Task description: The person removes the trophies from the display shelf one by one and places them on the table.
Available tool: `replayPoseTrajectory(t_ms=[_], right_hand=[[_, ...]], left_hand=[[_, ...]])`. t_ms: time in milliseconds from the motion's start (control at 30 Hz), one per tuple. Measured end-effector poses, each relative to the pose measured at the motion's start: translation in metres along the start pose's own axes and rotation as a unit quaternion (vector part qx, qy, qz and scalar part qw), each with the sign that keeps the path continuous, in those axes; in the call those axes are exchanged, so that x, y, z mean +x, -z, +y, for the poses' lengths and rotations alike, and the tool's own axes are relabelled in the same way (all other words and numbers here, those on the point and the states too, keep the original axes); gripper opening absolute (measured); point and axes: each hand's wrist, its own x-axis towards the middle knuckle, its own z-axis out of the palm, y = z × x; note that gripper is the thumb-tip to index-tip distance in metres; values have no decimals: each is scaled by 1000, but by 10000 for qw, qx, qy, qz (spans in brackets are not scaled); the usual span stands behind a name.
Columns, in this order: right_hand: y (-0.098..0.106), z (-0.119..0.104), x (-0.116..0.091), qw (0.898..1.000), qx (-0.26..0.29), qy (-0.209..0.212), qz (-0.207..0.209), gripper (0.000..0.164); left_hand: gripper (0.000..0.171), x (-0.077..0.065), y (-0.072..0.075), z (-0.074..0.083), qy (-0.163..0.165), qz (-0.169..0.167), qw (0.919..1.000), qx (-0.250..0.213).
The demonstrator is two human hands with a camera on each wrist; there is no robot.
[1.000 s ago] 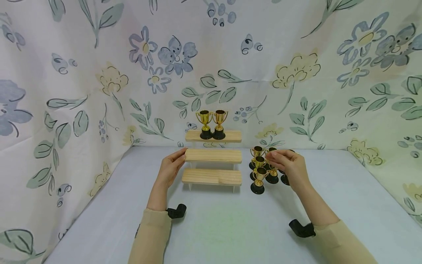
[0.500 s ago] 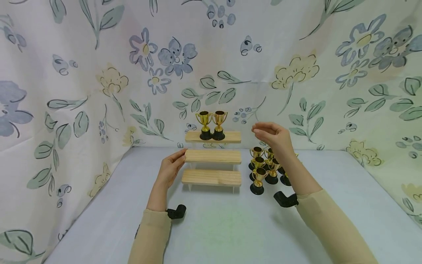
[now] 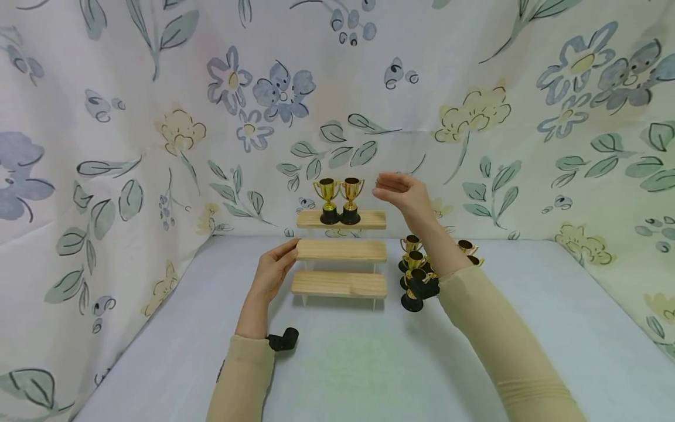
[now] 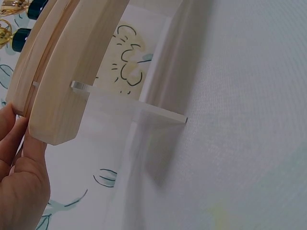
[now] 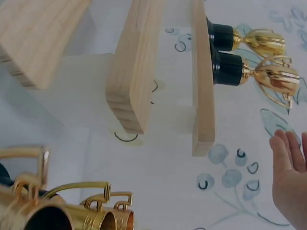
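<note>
A three-step wooden display stand [image 3: 341, 250] with pale legs stands on the table. Its left end, at the middle step, is pinched by my left hand [image 3: 273, 271]; the left wrist view shows the fingers [image 4: 33, 153] against the board's end. Two gold trophy cups [image 3: 351, 198] with black bases stand side by side on the top step. Just right of them, in the air, is my right hand [image 3: 406, 198], fingers extended and holding nothing. The right wrist view shows that palm [image 5: 292, 191] apart from the nearer top-step trophy [image 5: 277, 79].
Right of the stand, several more gold trophies [image 3: 413, 258] stand grouped on the white table [image 3: 348, 357], partly hidden by my right forearm. A floral cloth [image 3: 422, 70] hangs behind. Each wrist wears a black camera mount [image 3: 285, 340].
My right hand has risen from the trophy group and moved left, up beside the top step. The left hand keeps its place on the stand, and the trophies stay where they were.
</note>
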Motion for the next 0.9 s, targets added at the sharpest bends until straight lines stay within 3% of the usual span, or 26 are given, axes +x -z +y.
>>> replayPoseTrajectory(t_ms=[333,667,900], right_hand=[[-19,11,17,9996,-238,1,152,41],[-33,13,25,9954,676,-228,638,35],[-38,12,28,9915,1007,-294,768,36]], left_hand=[[46,0,0,-2,-34,6,10000,-20],[47,2,0,-3,-49,-34,10000,-54],[46,2,1,-2,-146,-27,9999,-77]])
